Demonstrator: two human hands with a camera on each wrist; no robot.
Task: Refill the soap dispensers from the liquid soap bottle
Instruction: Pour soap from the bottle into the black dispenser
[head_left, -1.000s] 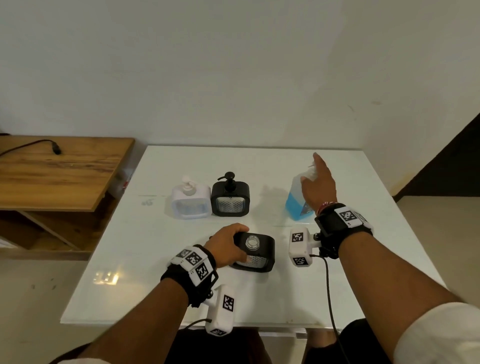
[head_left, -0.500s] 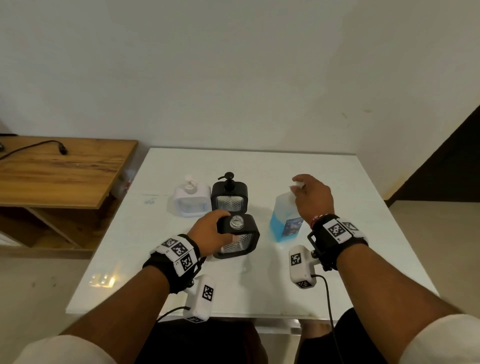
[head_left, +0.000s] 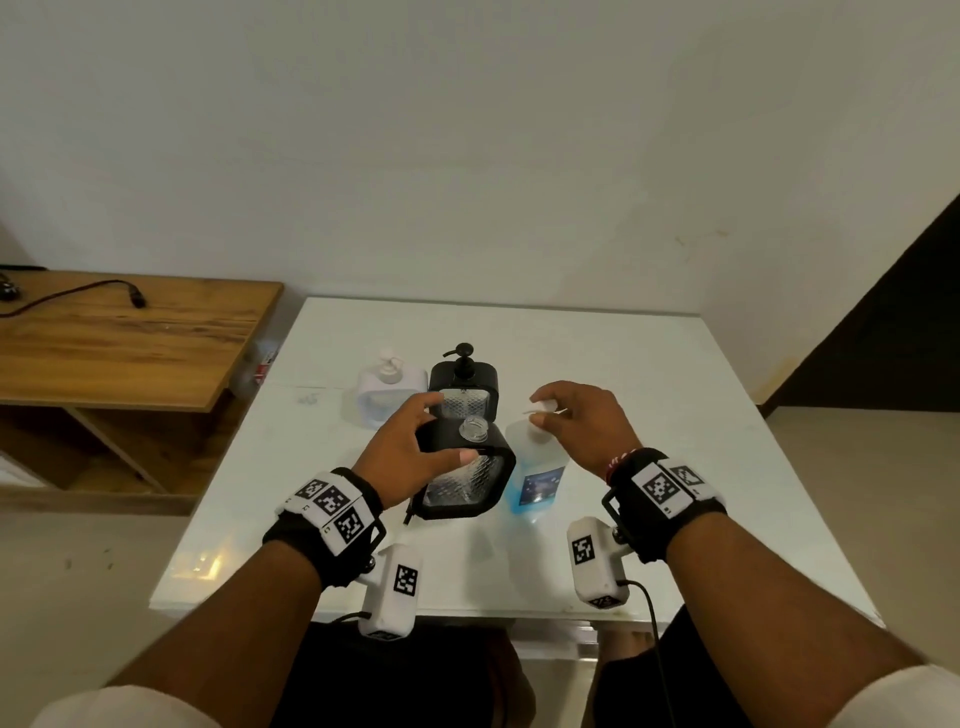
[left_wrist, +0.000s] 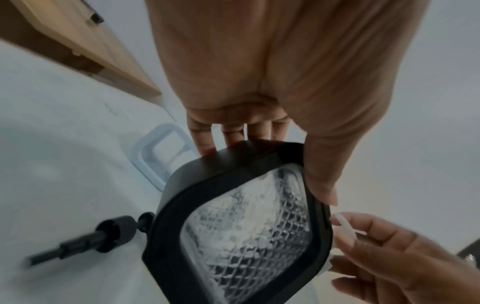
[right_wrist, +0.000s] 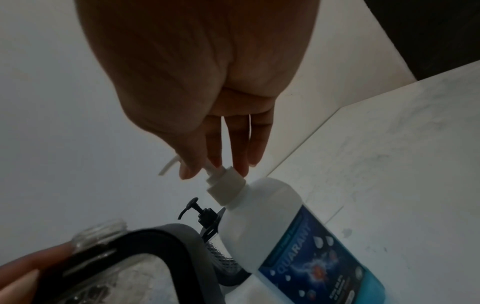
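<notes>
Left hand (head_left: 410, 452) grips the open black dispenser (head_left: 467, 478) by its top corner, thumb on the front frame, fingers curled over the back. It's tilted, its clear threaded neck (head_left: 474, 429) bare and pointing up; whether its base touches the bench (head_left: 675, 395) I can't tell. The left wrist view shows the thumb (left_wrist: 322, 185) clamped on the frame beside the mesh-patterned window.

Right hand (head_left: 582, 426) pinches the white pump top (head_left: 540, 408) of the soap bottle (head_left: 535, 478), fingertips (right_wrist: 241, 166) closed around the collar. The bottle leans, just beside the held dispenser on its right, blue liquid pooled low in its base, blue label facing the camera.

Behind them, toward the middle of the bench, a second black dispenser (head_left: 465, 387) stands upright with its pump on, and a white dispenser (head_left: 387, 387) sits just beside it to the left. In the left wrist view a loose black pump (left_wrist: 85, 240) lies flat on the bench near the front edge.

Off the left edge stands a wooden table (head_left: 119, 338) with a black cable (head_left: 78, 293) on it.
</notes>
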